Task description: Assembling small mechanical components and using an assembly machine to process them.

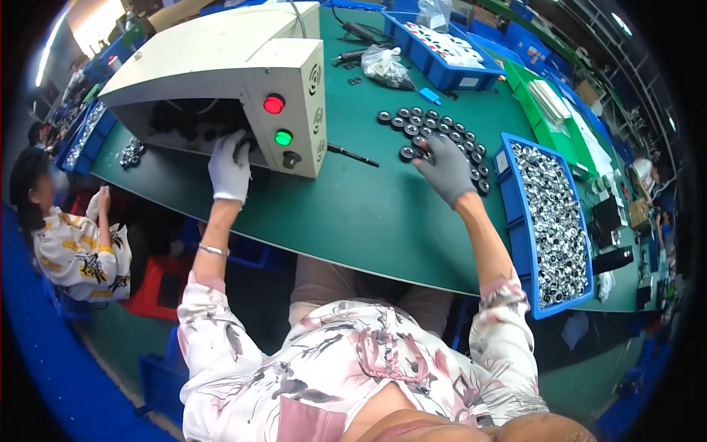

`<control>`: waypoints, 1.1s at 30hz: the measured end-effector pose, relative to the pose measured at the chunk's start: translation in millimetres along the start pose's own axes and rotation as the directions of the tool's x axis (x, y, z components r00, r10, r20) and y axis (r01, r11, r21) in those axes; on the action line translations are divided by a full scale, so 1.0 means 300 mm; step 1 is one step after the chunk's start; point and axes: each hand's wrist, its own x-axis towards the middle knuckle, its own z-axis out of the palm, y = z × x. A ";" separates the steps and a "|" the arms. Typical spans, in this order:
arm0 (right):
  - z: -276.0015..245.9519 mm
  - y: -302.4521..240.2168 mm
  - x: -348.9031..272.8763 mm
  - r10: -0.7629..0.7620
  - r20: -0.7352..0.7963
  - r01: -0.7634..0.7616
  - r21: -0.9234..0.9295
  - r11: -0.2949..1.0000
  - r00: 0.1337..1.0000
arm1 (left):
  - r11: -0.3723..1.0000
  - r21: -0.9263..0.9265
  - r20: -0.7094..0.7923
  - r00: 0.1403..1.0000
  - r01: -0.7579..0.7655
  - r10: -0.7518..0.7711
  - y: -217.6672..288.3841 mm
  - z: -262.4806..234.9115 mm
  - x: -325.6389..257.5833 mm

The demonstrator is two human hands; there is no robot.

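Both hands reach forward over the green surface (353, 214). From my station I see the white-gloved left hand (230, 169) at the mouth of the cream-coloured machine (213, 55), fingers half curled; whether it grips anything I can't tell. The grey-gloved right hand (447, 171) angles inward, partly closed, fingertips at the black round pieces (469, 136); I can't confirm a hold. These glossy pieces, silvery-centred, lie clustered on the surface.

White left glove (228, 173), grey right glove (449, 173), floral shirt (324, 357), bracelet (213, 250).
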 end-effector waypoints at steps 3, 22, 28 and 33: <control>0.084 -0.043 0.154 -0.001 0.050 0.008 -0.134 0.991 0.999 | 0.975 0.191 0.100 0.991 -0.110 0.092 -0.076 0.051 0.058; -0.304 0.062 -0.020 -0.051 0.000 0.049 -0.244 0.969 0.999 | 0.828 0.483 0.366 0.925 -0.285 0.105 -0.120 0.130 0.099; -0.597 0.334 -0.386 0.381 -0.163 -0.392 -0.044 0.919 0.910 | 0.834 0.410 0.387 0.898 -0.369 0.207 -0.175 0.151 0.117; -0.687 0.555 -0.645 0.460 -0.255 -0.524 -0.486 0.699 0.850 | 0.853 0.280 0.345 0.876 -0.439 0.338 -0.210 0.174 0.114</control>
